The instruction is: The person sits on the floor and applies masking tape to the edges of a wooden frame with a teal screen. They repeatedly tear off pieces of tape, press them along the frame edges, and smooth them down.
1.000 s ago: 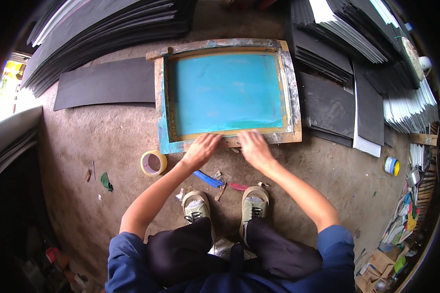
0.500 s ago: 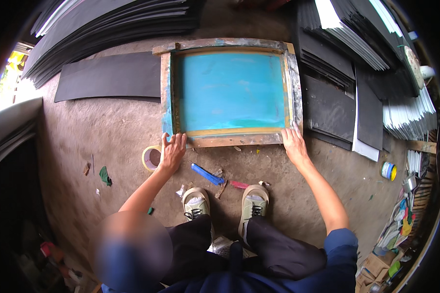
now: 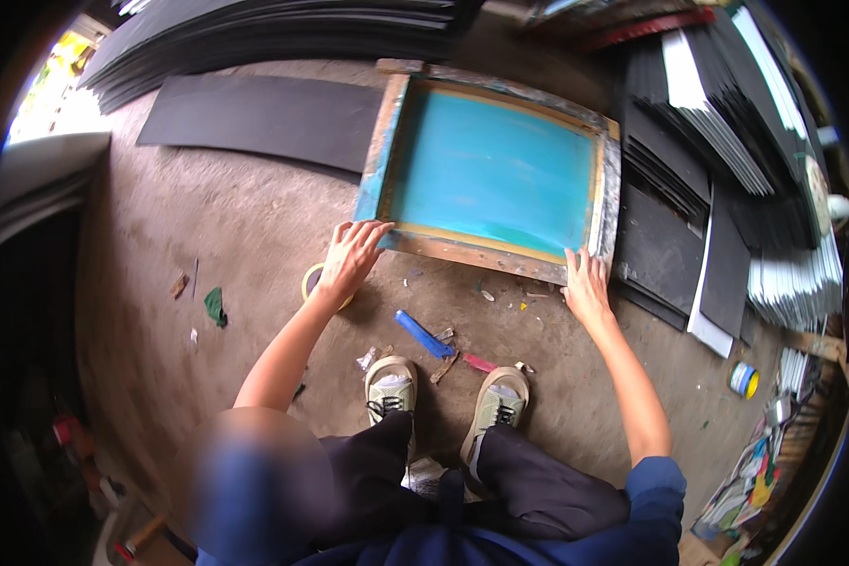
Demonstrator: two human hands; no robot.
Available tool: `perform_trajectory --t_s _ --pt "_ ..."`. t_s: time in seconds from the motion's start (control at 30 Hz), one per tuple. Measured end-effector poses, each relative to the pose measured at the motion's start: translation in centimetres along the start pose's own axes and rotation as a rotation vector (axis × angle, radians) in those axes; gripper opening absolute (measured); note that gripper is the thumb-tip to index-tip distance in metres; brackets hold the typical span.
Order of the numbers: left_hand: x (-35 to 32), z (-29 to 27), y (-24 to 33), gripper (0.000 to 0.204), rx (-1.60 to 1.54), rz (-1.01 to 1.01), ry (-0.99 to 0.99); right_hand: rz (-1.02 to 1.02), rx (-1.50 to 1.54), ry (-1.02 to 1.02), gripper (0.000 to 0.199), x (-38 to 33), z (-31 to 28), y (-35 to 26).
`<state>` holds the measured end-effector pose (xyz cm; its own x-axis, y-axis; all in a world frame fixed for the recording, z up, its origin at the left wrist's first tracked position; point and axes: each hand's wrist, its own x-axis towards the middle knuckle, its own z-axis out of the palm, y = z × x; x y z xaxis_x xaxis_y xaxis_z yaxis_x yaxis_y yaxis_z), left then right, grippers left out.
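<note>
A screen-printing frame (image 3: 481,253) lies beyond my feet, its paint-stained wooden rails around a teal mesh (image 3: 495,170). My left hand (image 3: 349,257) is at the frame's near left corner, its fingers bent over the rail and partly hiding one another. At the near right corner my right hand (image 3: 587,283) grips the rail, fingertips on top and thumb at the near side. A roll of tape (image 3: 313,280) sits on the floor under my left wrist, partly covered by it.
A long black sheet (image 3: 255,118) extends left from the frame. Stacks of black boards (image 3: 665,236) stand close on its right, more (image 3: 283,42) at the far left. A blue strip (image 3: 423,333) and scraps lie before my shoes (image 3: 391,389). A small yellow-and-blue tin (image 3: 743,379) stands at right.
The frame appears further right and turned clockwise, with the surroundings tilted the same way. My left hand has shifted up and right, now overlapping the tape roll; my right hand stays at its corner.
</note>
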<state>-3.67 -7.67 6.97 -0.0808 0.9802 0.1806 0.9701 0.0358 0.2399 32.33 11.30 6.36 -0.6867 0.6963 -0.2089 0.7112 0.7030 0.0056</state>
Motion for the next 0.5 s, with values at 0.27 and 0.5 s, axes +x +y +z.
perform_trajectory --t_s 0.27,0.5 --pt "-11.1 0.0 -0.3 0.051 0.113 -0.361 -0.081 -0.586 0.179 0.181 0.047 5.6 -3.5 -14.7" --pt "-13.3 0.0 -1.1 0.024 0.282 -0.233 -0.083 -0.728 0.13 0.076 0.037 6.3 -9.3 -18.7"
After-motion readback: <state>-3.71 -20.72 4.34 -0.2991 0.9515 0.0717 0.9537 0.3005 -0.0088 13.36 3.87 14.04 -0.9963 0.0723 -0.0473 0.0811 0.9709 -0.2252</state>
